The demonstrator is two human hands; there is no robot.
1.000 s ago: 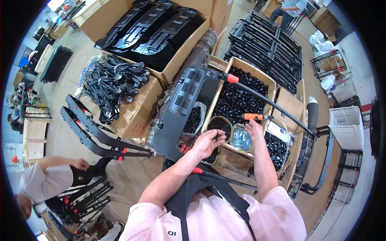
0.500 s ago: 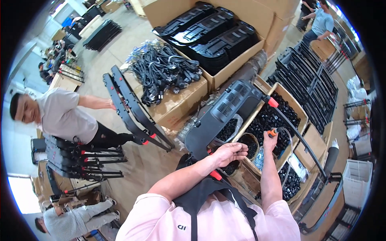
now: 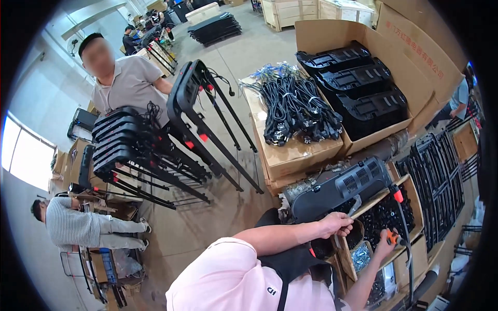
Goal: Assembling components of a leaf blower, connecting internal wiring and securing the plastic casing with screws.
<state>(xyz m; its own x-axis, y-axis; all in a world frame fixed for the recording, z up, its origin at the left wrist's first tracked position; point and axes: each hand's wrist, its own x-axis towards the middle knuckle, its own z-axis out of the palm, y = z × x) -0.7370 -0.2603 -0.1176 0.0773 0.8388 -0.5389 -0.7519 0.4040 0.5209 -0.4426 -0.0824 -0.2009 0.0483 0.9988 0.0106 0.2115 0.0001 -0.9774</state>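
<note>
My left hand [image 3: 337, 224] is closed, thumb and fingers pressed together, above the near edge of a black vented housing [image 3: 340, 189]. What it pinches, if anything, is too small to make out. My right hand [image 3: 384, 245] grips an orange-and-black tool [image 3: 392, 237] over the parts boxes; its working end is not clear. Below and between the hands lies a box compartment of small silvery-blue metal pieces [image 3: 360, 257]. Beyond my right hand, a box of small black parts [image 3: 402, 210] sits beside the housing. A black tube with a red collar [image 3: 398, 196] runs down past the tool.
Bundled black cables [image 3: 295, 106] lie on a carton, next to an open carton of black molded covers [image 3: 358, 78]. A co-worker [image 3: 127, 78] at left holds a black frame [image 3: 184, 103] by a row of similar frames. Another person [image 3: 78, 223] stands lower left. Black metal frames [image 3: 438, 181] are stacked right.
My view has swung left, so the scene sits farther right. The co-worker now stands beside the row of frames with the carried frame upright. My hands keep their grips.
</note>
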